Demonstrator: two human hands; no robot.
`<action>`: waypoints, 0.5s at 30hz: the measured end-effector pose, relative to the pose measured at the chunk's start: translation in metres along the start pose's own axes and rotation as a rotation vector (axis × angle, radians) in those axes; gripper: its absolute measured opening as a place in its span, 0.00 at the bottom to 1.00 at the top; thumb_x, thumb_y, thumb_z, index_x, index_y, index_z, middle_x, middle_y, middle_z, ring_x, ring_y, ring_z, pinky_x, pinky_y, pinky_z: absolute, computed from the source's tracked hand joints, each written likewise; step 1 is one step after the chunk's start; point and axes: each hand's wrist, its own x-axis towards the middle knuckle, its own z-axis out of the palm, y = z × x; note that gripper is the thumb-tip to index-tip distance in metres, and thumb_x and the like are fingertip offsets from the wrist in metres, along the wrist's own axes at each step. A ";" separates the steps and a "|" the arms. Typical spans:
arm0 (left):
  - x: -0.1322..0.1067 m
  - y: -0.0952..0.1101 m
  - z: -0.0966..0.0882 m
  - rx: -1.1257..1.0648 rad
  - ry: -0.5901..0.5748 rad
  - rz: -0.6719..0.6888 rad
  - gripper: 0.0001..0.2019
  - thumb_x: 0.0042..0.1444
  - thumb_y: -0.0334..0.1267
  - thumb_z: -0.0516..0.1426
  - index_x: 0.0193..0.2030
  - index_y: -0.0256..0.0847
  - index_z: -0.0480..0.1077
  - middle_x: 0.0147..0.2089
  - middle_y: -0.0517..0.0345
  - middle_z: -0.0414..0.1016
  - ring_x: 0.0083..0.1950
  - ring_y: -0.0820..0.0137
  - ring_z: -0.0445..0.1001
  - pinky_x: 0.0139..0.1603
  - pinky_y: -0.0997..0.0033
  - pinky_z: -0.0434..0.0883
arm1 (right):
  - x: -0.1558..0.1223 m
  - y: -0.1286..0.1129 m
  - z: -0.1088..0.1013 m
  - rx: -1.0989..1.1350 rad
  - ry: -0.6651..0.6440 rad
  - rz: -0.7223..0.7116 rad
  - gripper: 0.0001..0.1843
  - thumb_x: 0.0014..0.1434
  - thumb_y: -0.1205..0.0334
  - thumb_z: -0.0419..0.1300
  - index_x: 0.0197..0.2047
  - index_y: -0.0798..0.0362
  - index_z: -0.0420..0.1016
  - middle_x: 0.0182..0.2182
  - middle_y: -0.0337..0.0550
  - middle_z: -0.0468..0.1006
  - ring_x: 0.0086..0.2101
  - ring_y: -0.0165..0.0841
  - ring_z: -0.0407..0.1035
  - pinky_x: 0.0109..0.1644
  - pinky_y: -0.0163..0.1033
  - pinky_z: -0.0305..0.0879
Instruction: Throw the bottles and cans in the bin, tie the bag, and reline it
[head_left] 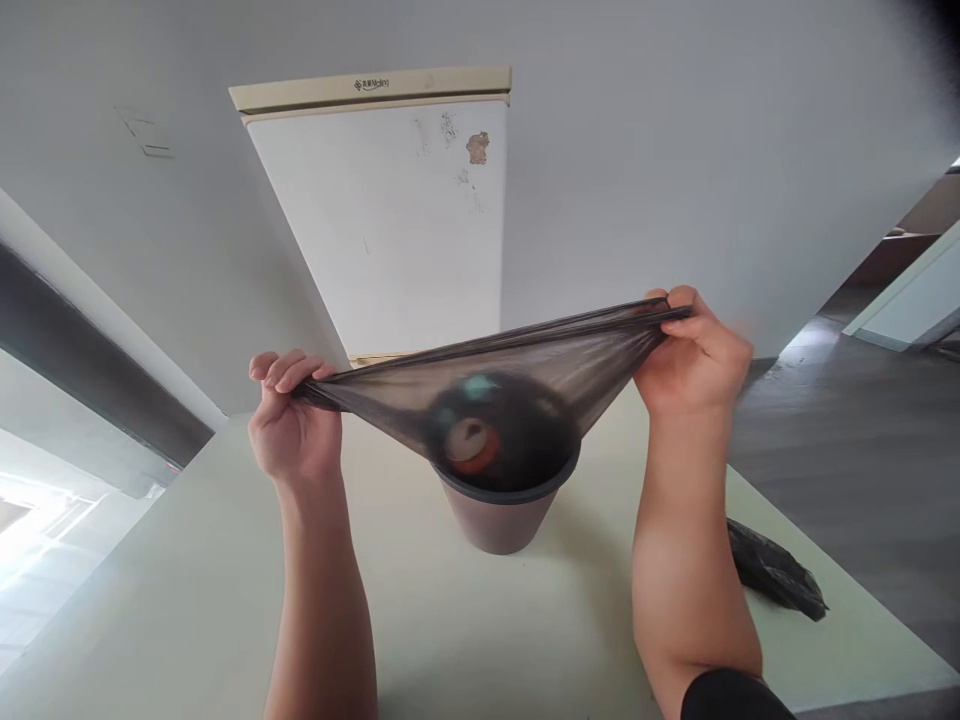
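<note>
A thin black plastic bag (600, 365) is stretched wide above a trash can (502, 522). My left hand (296, 410) grips one end of its edge, fingers closed round the bunched plastic. At the opposite end, held somewhat higher, my right hand (694, 350) pinches the other edge. The lower part of the bag reaches down into the can's dark rim. Through the sheer plastic shows something dark and rounded with orange, white and teal patches; what it is I cannot make out. The can stands upright on the table.
Another crumpled black plastic bag (776, 570) lies on the pale table (465, 640), by my right forearm. Behind the table stands a white fridge (382, 220) against the grey wall (637, 160). Grey floor (840, 460) shows beyond the table's right edge.
</note>
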 end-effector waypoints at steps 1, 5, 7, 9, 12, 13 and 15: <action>0.001 0.001 0.001 0.013 -0.002 -0.001 0.18 0.56 0.26 0.62 0.34 0.45 0.53 0.30 0.66 0.60 0.34 0.76 0.71 0.50 0.76 0.74 | 0.002 0.003 0.000 -0.035 0.024 -0.011 0.13 0.56 0.47 0.59 0.32 0.45 0.62 0.31 0.43 0.64 0.36 0.44 0.67 0.38 0.49 0.67; 0.000 0.005 0.004 0.152 0.002 0.011 0.19 0.56 0.31 0.60 0.32 0.44 0.49 0.29 0.63 0.58 0.34 0.72 0.71 0.49 0.72 0.75 | 0.007 0.014 0.004 0.075 0.104 -0.055 0.16 0.53 0.52 0.60 0.29 0.46 0.54 0.29 0.40 0.59 0.34 0.40 0.65 0.38 0.46 0.66; -0.003 0.005 0.006 0.178 0.010 0.001 0.15 0.58 0.34 0.60 0.33 0.45 0.53 0.31 0.61 0.62 0.38 0.70 0.74 0.51 0.70 0.75 | 0.008 0.016 0.008 0.225 0.131 -0.043 0.16 0.49 0.59 0.60 0.29 0.47 0.52 0.29 0.39 0.58 0.33 0.37 0.65 0.38 0.44 0.66; -0.006 0.004 0.007 0.144 0.021 -0.010 0.08 0.58 0.39 0.59 0.36 0.47 0.61 0.36 0.60 0.70 0.46 0.69 0.77 0.56 0.68 0.76 | 0.008 0.018 0.012 0.359 0.109 -0.003 0.14 0.46 0.64 0.61 0.31 0.47 0.56 0.31 0.38 0.61 0.34 0.34 0.66 0.39 0.41 0.67; -0.009 0.002 0.008 0.076 -0.004 -0.031 0.13 0.53 0.42 0.60 0.46 0.49 0.70 0.52 0.57 0.78 0.64 0.60 0.74 0.66 0.58 0.73 | 0.009 0.024 0.013 0.461 0.022 0.063 0.17 0.44 0.67 0.63 0.37 0.45 0.65 0.31 0.35 0.63 0.34 0.33 0.67 0.39 0.39 0.70; -0.009 0.002 0.006 0.080 -0.026 -0.047 0.17 0.51 0.42 0.60 0.49 0.48 0.72 0.57 0.55 0.78 0.68 0.56 0.71 0.69 0.55 0.71 | 0.009 0.027 0.012 0.485 0.000 0.080 0.18 0.44 0.67 0.64 0.39 0.44 0.66 0.31 0.35 0.63 0.33 0.33 0.68 0.39 0.39 0.70; -0.007 0.002 0.000 0.135 -0.090 -0.096 0.24 0.48 0.43 0.61 0.54 0.45 0.75 0.64 0.50 0.77 0.73 0.49 0.66 0.72 0.50 0.68 | 0.010 0.032 0.009 0.526 -0.036 0.096 0.20 0.45 0.66 0.67 0.40 0.43 0.68 0.30 0.34 0.64 0.32 0.33 0.68 0.37 0.40 0.71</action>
